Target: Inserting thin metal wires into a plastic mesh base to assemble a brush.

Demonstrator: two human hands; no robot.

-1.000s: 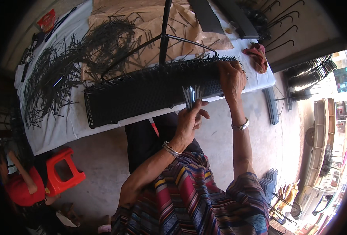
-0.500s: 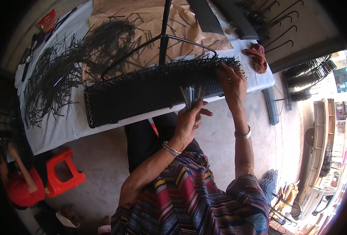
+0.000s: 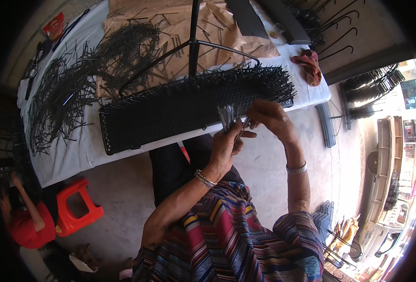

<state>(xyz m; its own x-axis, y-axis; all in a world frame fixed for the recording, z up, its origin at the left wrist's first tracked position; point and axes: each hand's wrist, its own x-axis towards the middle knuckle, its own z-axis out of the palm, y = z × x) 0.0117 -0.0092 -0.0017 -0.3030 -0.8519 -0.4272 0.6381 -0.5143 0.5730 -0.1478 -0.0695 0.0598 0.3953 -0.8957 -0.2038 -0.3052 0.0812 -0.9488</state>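
My left hand (image 3: 226, 144) is closed round a bunch of thin dark strips (image 3: 227, 116), which fan upward past the near edge of a long black perforated panel (image 3: 156, 123). Just right of the bunch, my right hand (image 3: 270, 117) pinches at the end of a thin strip beside my left fingertips; its tip is partly hidden. Many thin black strips (image 3: 259, 77) bristle from the panel along its far side and right end. Behind it rises a black metal stand (image 3: 194, 47) with spreading legs.
A pile of loose black strips (image 3: 60, 98) covers the left of the white-covered table (image 3: 83, 152). Brown paper (image 3: 170, 30) lies at the back, a reddish cloth (image 3: 307, 66) at the right edge. A red stool (image 3: 76, 207) and a person in red (image 3: 32, 225) are at left.
My right hand has come down and toward me from the panel's far right end to the bunch in my left hand. The left hand has stayed in place.
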